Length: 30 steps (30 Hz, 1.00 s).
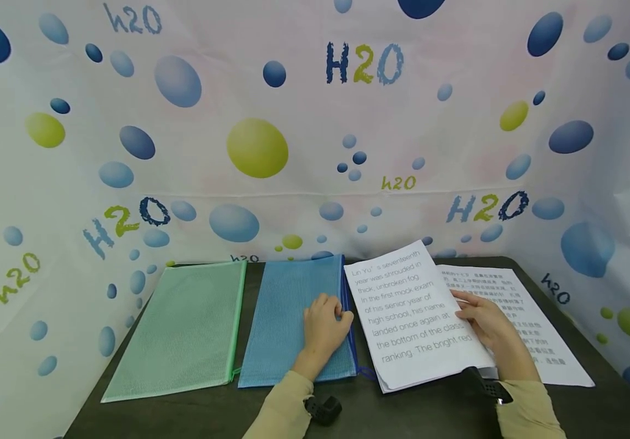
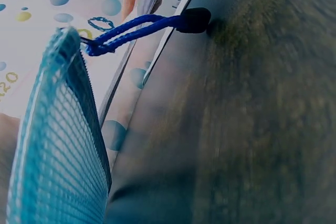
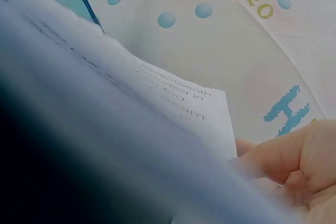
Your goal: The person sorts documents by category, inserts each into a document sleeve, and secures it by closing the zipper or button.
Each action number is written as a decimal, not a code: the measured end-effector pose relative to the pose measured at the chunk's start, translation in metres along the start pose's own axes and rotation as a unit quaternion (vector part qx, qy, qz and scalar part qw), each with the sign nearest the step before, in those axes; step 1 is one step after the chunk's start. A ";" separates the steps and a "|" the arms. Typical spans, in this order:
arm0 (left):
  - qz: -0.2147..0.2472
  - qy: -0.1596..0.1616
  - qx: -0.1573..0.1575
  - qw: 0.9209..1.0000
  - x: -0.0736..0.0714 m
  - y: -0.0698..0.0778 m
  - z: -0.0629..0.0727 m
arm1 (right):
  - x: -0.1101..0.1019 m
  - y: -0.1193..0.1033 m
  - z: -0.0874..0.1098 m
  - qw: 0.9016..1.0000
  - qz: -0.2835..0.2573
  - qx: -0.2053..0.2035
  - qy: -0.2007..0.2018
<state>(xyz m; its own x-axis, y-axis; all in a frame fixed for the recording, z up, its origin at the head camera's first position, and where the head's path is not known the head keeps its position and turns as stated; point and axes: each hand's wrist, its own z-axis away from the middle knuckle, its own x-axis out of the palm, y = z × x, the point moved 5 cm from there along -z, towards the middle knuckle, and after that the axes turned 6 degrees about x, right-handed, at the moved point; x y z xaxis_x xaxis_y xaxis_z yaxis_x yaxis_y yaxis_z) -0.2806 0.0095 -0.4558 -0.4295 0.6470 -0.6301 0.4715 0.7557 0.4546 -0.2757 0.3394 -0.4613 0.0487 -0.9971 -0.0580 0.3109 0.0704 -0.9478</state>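
Note:
A blue mesh zipper pouch (image 1: pixel 287 305) lies flat on the table in the head view. My left hand (image 1: pixel 325 332) is over its right part, fingers curled at the dark blue zipper edge; the fingertips' contact is partly hidden. In the left wrist view, the pouch's corner (image 2: pixel 58 129) stands up close to the camera, with a blue cord pull (image 2: pixel 136 30) hanging from it. To the right, my right hand (image 1: pixel 490 329) grips the right edge of a stack of paper (image 1: pixel 408 317) with large English print, tilted and partly raised. The right wrist view shows the thumb at the paper's edge (image 3: pixel 228 129).
A green mesh zipper pouch (image 1: pixel 183 329) lies at the left of the dark table (image 1: pixel 391 421). Sheets with Chinese print (image 1: pixel 545 341) lie at the right, partly under the English stack. A patterned curtain (image 1: pixel 304 122) surrounds the table's back and sides.

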 end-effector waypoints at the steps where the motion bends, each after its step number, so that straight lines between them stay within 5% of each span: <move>1: 0.002 -0.001 -0.001 1.000 0.000 0.000 0.000 | 0.000 0.000 0.000 1.000 0.001 0.001 0.000; 12: -0.010 0.009 0.042 0.999 -0.001 0.006 0.002 | 0.006 -0.002 -0.001 1.000 -0.017 -0.011 0.002; 30: -0.008 -0.043 0.050 0.998 0.006 0.015 0.004 | 0.021 0.003 -0.006 0.996 -0.090 0.005 -0.002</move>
<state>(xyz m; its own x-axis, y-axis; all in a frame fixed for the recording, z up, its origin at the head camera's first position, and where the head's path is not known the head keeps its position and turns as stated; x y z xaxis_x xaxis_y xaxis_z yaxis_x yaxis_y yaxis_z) -0.2734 0.0246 -0.4554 -0.3718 0.6213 -0.6898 0.5414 0.7487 0.3825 -0.2795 0.3189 -0.4674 -0.0055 -0.9934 0.1142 0.3245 -0.1097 -0.9395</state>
